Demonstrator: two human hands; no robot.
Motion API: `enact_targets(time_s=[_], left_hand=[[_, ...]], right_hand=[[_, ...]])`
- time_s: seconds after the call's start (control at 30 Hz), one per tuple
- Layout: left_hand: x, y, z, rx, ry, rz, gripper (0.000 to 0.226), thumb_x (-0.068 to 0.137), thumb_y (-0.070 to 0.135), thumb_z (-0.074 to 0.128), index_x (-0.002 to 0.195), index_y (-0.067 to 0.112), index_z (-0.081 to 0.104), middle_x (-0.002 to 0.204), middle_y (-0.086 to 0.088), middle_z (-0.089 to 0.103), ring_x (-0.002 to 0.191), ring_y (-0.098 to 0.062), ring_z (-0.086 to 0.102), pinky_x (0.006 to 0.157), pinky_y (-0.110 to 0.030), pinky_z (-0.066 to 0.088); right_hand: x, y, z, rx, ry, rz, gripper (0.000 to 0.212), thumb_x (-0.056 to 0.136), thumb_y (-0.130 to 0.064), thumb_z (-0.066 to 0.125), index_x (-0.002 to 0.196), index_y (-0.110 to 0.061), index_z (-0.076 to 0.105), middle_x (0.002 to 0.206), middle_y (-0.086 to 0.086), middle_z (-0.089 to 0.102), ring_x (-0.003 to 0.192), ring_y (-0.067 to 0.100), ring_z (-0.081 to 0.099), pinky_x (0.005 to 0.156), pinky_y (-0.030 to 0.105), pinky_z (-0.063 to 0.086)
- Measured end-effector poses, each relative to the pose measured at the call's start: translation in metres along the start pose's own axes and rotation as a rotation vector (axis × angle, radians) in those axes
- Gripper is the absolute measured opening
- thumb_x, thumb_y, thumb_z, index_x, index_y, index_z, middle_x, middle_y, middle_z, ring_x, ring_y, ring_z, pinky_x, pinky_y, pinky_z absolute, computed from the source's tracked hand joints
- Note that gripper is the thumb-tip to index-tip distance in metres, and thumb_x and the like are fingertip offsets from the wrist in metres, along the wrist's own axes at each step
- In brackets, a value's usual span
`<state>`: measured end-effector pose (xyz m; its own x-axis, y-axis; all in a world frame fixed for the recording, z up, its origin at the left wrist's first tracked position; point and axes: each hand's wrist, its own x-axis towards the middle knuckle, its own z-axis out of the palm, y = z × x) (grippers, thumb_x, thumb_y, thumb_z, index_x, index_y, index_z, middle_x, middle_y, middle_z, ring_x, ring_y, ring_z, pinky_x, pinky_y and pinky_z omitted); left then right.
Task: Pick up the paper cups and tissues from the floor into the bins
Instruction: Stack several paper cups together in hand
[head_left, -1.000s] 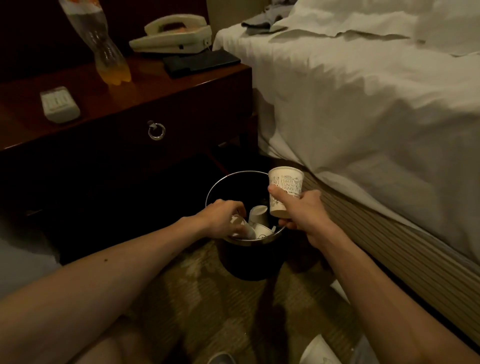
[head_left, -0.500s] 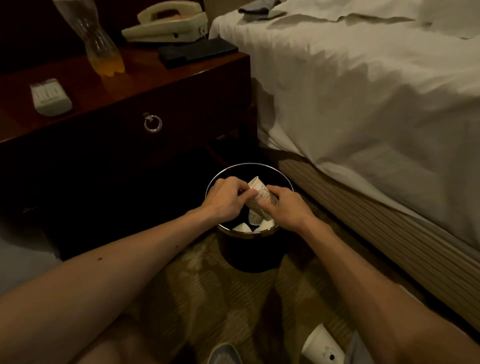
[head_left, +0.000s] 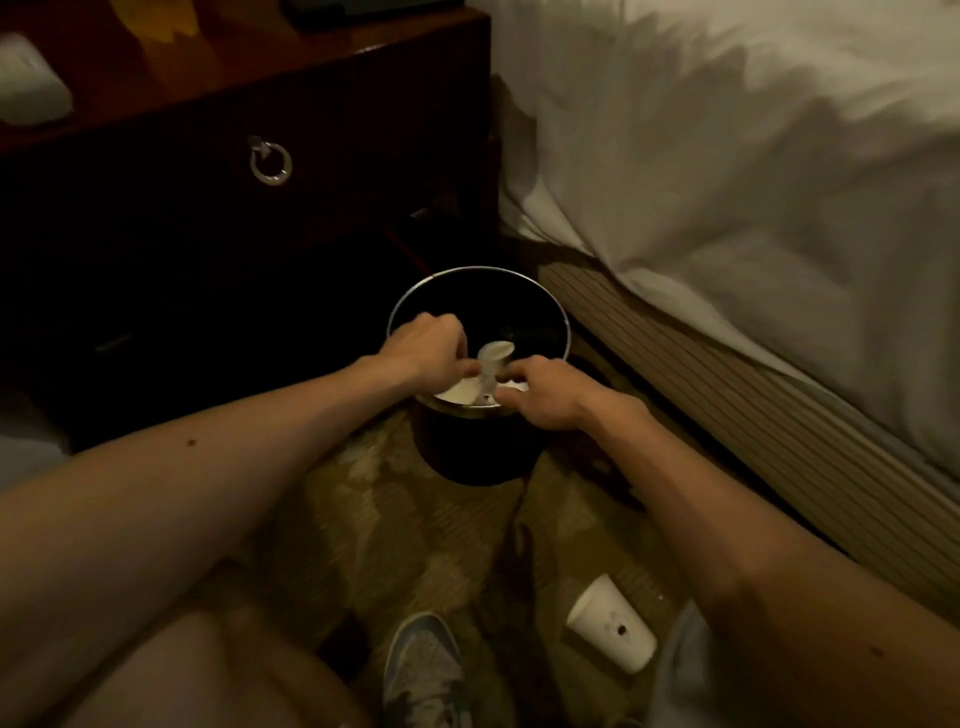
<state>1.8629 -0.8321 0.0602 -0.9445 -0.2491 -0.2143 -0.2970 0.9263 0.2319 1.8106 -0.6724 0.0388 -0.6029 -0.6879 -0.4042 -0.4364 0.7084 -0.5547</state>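
Cleanup looks well along here, but it is not done. The round black bin (head_left: 470, 457) stands on the carpet (head_left: 395, 519), between the dark nightstand (head_left: 156, 218) and the bed (head_left: 727, 182). Both hands are over the near side of the bin. The left hand (head_left: 428, 345) reaches in from the left with its fingers bent down. The right hand (head_left: 540, 397) sits at the near rim with its fingers bent too. A paper cup (head_left: 493, 361) stands up inside the bin, right between the two hands, and both hands come right up to its sides. It is dark and a bit smeared there, so I cannot tell if the hands are pinching the cup or just touching it. Under the hands, more white things (head_left: 460, 392) lie in the bin. They look like cups, and maybe a tissue, but I cannot be sure. So some of the mess is in the bin already, and this cup is as good as in. What is left? One other cup (head_left: 610, 629) lies on its side on the carpet, near the person's shoe (head_left: 423, 670) and well apart from the bin. It has to go in next, I think. No tissue shows on the floor in this view, but much of the floor is out of sight, so there may be more to find.
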Motion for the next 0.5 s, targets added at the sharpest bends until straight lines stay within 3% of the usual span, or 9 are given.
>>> enact_targets(time_s=[0.07, 0.13, 0.2, 0.23, 0.3, 0.37, 0.5], left_hand=[[-0.008, 0.010, -0.004, -0.073, 0.084, 0.010, 0.031, 0.093, 0.038, 0.063, 0.067, 0.022, 0.060, 0.070, 0.001, 0.064, 0.065, -0.012, 0.059, 0.053, -0.027, 0.037], [-0.021, 0.032, -0.004, -0.156, 0.111, 0.090, 0.034, 0.093, 0.041, 0.061, 0.065, 0.024, 0.059, 0.059, 0.006, 0.059, 0.056, -0.009, 0.057, 0.048, -0.026, 0.035], [-0.030, 0.057, -0.002, -0.161, 0.085, 0.196, 0.033, 0.093, 0.044, 0.060, 0.066, 0.025, 0.059, 0.060, 0.007, 0.058, 0.057, -0.009, 0.057, 0.048, -0.026, 0.036], [-0.034, 0.068, 0.000, -0.149, 0.076, 0.246, 0.032, 0.092, 0.044, 0.061, 0.067, 0.025, 0.059, 0.062, 0.007, 0.058, 0.060, -0.010, 0.057, 0.049, -0.027, 0.036], [-0.038, 0.087, 0.009, -0.141, 0.033, 0.334, 0.030, 0.091, 0.043, 0.062, 0.068, 0.024, 0.060, 0.066, 0.007, 0.059, 0.065, -0.011, 0.058, 0.055, -0.029, 0.039], [-0.042, 0.103, 0.030, -0.169, -0.077, 0.373, 0.025, 0.091, 0.041, 0.063, 0.074, 0.022, 0.063, 0.070, 0.007, 0.061, 0.071, -0.013, 0.061, 0.063, -0.031, 0.049], [-0.043, 0.123, 0.096, -0.121, -0.461, 0.303, 0.023, 0.092, 0.043, 0.063, 0.090, 0.020, 0.062, 0.086, 0.001, 0.067, 0.076, -0.016, 0.068, 0.067, -0.036, 0.060]], right_hand=[[-0.016, -0.003, -0.009, -0.049, 0.016, -0.018, 0.042, 0.094, -0.045, 0.055, 0.132, -0.027, 0.056, 0.134, 0.007, 0.055, 0.124, 0.026, 0.049, 0.101, 0.046, 0.045], [-0.039, 0.002, -0.025, -0.085, 0.001, -0.045, 0.030, 0.091, -0.047, 0.060, 0.117, -0.034, 0.063, 0.119, -0.005, 0.063, 0.118, 0.013, 0.052, 0.093, 0.038, 0.048], [-0.067, 0.011, -0.044, -0.041, -0.008, -0.034, 0.009, 0.087, -0.050, 0.064, 0.087, -0.041, 0.065, 0.085, -0.023, 0.066, 0.086, -0.009, 0.059, 0.070, 0.020, 0.046], [-0.080, 0.018, -0.051, -0.036, 0.016, -0.021, 0.013, 0.086, -0.051, 0.065, 0.079, -0.039, 0.064, 0.076, -0.022, 0.065, 0.073, -0.010, 0.059, 0.062, 0.016, 0.043], [-0.102, 0.043, -0.050, -0.031, 0.005, 0.066, 0.014, 0.086, -0.049, 0.066, 0.083, -0.035, 0.064, 0.079, -0.015, 0.066, 0.072, -0.004, 0.061, 0.063, 0.019, 0.046], [-0.121, 0.084, -0.030, -0.026, -0.090, 0.207, 0.015, 0.088, -0.043, 0.067, 0.092, -0.029, 0.063, 0.092, -0.009, 0.066, 0.082, 0.003, 0.062, 0.072, 0.025, 0.051], [-0.146, 0.153, 0.046, 0.110, -0.216, 0.456, 0.030, 0.088, -0.031, 0.069, 0.114, -0.018, 0.059, 0.114, 0.003, 0.063, 0.101, 0.015, 0.061, 0.089, 0.030, 0.052]])
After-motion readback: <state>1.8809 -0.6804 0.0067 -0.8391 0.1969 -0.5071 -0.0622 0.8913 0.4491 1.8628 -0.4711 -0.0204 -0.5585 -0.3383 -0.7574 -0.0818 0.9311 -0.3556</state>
